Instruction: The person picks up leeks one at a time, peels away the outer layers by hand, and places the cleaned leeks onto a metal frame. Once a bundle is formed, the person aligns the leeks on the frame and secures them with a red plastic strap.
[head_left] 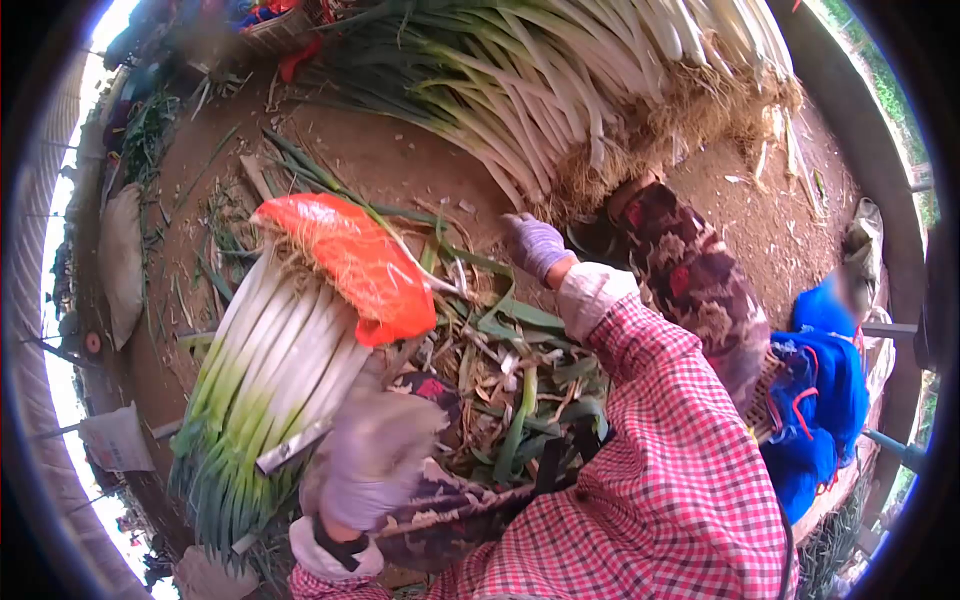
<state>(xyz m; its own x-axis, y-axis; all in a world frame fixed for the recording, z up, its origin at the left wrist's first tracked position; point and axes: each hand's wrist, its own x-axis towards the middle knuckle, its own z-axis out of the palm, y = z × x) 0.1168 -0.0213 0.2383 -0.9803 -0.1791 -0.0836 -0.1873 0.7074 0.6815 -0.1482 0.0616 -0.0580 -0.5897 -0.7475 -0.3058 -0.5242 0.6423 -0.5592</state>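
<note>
My right hand [535,244], in a pale purple glove, reaches forward with its fingers stretched out. The fingertips are right at the near edge of a big pile of leeks [560,90], close to their shaggy root ends [590,180]. Motion blurs my left hand [378,455], gloved the same way, so its fingers do not show clearly. It is beside a bundle of leeks [275,330] whose roots lie partly under orange-red plastic [345,255]. A pale flat strip [293,450] lies across the bundle's green part, its near end beside my left hand.
Leaf trimmings [520,400] litter the ground between my camouflage-clad legs [690,270]. Bright blue cloth or bags [815,390] with red cords rest at the right. A pale sack [122,265] stands at the left. A basket [280,30] is at the upper left.
</note>
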